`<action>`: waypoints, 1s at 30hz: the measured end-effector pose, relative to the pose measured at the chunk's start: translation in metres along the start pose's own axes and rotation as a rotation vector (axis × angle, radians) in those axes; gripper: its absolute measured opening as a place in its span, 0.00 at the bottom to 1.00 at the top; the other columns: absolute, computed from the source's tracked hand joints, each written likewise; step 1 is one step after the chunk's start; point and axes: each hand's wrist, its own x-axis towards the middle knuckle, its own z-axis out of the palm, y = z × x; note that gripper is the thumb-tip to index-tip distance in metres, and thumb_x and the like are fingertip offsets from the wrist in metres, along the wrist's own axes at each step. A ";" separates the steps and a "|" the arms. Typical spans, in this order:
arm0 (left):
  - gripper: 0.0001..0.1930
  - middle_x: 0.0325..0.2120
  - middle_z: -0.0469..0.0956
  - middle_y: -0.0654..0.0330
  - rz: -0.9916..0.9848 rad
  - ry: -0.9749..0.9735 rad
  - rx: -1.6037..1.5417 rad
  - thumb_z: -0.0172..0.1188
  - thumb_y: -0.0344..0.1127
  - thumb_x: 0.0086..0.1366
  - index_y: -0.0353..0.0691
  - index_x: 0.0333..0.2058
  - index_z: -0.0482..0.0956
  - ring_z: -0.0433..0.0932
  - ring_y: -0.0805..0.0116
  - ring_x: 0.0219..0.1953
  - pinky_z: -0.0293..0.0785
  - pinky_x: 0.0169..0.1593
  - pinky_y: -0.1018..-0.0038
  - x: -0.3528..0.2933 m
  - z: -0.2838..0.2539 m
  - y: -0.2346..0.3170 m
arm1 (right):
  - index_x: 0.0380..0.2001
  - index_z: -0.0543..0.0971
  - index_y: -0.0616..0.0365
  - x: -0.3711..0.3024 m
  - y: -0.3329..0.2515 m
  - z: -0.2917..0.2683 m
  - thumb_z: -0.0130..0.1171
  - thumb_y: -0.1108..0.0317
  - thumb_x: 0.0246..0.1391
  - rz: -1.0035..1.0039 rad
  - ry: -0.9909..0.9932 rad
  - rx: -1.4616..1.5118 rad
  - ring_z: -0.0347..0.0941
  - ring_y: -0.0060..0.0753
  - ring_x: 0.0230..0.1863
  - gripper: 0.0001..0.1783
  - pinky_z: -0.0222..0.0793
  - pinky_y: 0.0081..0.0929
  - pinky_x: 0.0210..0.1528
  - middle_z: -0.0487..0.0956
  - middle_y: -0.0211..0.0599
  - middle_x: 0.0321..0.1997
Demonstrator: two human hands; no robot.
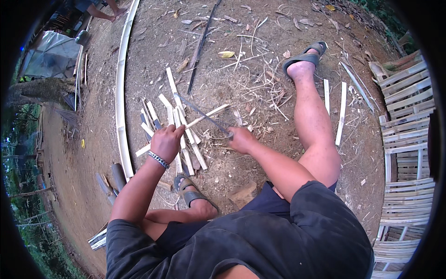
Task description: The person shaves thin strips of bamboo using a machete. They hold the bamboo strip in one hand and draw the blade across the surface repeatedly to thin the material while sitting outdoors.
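Note:
My left hand (166,142), with a chain bracelet at the wrist, is closed over a pale bamboo strip (209,114) that slants out on both sides of it. Its fingertips are partly hidden. Low in front of me, my right hand (240,140) grips the handle of a long, narrow-bladed knife (202,113). The dark blade points up and to the left, passing above the cut strips. Beneath and around my left hand lies a loose pile of split bamboo strips (197,151), crossing one another on the dirt.
A long split bamboo length (121,93) lies on the left, and a dark thin pole (200,51) farther ahead. Shavings (269,88) litter the ground. Two strips (341,114) rest beside my right leg. A slatted bamboo structure (409,135) stands right. Another person's hand (111,17) shows far left.

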 end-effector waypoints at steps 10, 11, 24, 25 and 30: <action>0.12 0.30 0.85 0.52 -0.352 0.139 -0.715 0.60 0.34 0.68 0.34 0.45 0.84 0.82 0.68 0.30 0.76 0.35 0.70 -0.016 -0.001 -0.081 | 0.45 0.82 0.61 0.057 0.102 0.011 0.57 0.69 0.54 0.209 0.097 -0.101 0.79 0.50 0.53 0.16 0.75 0.41 0.54 0.81 0.52 0.50; 0.14 0.27 0.83 0.60 -0.358 0.245 -0.705 0.58 0.37 0.71 0.31 0.45 0.83 0.76 0.78 0.27 0.72 0.31 0.75 -0.020 -0.010 -0.092 | 0.46 0.82 0.62 0.051 0.087 0.012 0.56 0.69 0.55 0.228 0.064 -0.079 0.78 0.48 0.56 0.16 0.74 0.40 0.57 0.81 0.51 0.53; 0.19 0.30 0.76 0.65 -0.218 -0.172 -2.001 0.53 0.37 0.73 0.36 0.59 0.72 0.73 0.79 0.26 0.73 0.30 0.81 0.103 -0.070 0.223 | 0.49 0.82 0.58 0.030 0.073 0.022 0.63 0.67 0.54 0.366 0.175 0.229 0.77 0.48 0.58 0.19 0.74 0.39 0.59 0.79 0.49 0.57; 0.23 0.35 0.80 0.61 -0.092 -0.215 -2.024 0.53 0.37 0.73 0.37 0.63 0.68 0.77 0.77 0.30 0.76 0.35 0.78 0.111 -0.069 0.235 | 0.49 0.82 0.58 0.036 0.061 0.027 0.63 0.66 0.53 0.342 0.169 0.242 0.77 0.48 0.57 0.19 0.74 0.39 0.58 0.79 0.49 0.57; 0.30 0.62 0.68 0.44 0.388 -0.505 -1.554 0.46 0.48 0.76 0.35 0.69 0.57 0.72 0.60 0.62 0.70 0.62 0.64 0.111 -0.074 0.280 | 0.48 0.83 0.58 0.021 0.050 0.025 0.64 0.65 0.53 0.308 0.189 0.243 0.78 0.48 0.56 0.19 0.74 0.39 0.57 0.80 0.49 0.55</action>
